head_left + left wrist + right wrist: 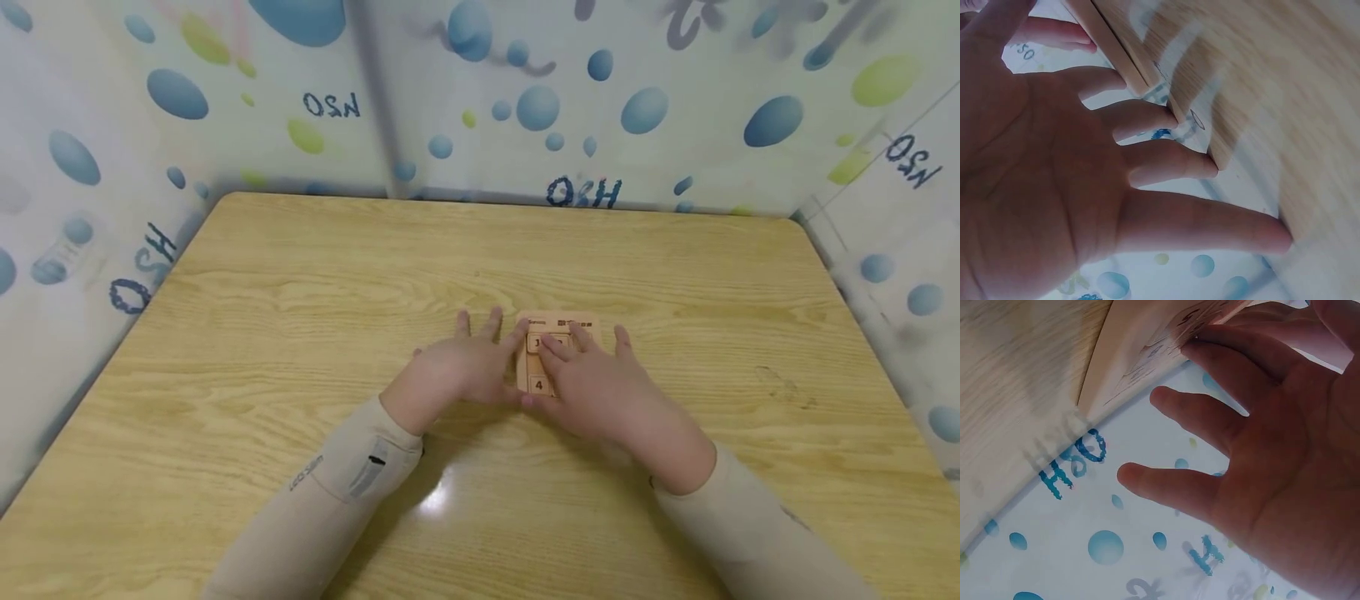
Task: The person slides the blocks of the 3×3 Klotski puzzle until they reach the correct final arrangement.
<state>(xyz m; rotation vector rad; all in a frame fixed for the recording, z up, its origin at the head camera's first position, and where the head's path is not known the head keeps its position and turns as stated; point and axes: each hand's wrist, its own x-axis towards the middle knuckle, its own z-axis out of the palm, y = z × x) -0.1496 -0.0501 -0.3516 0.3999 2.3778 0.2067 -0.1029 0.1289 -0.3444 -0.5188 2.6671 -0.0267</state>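
A small wooden sliding number puzzle lies on the table, with printing along its far edge. A tile with a 4 and a tile with a 1 show in it. My left hand is at the puzzle's left side, its fingers spread. In the left wrist view its fingertips rest on the tabletop, one beside the puzzle's edge. Over the puzzle, my right hand hides most of the right side and near tiles. Its index finger touches a tile in the top row; the other fingers are extended.
The wood-grain table spreads out on all sides of the puzzle. Behind it and at both sides stand walls with a patterned covering of blue and green spots and lettering.
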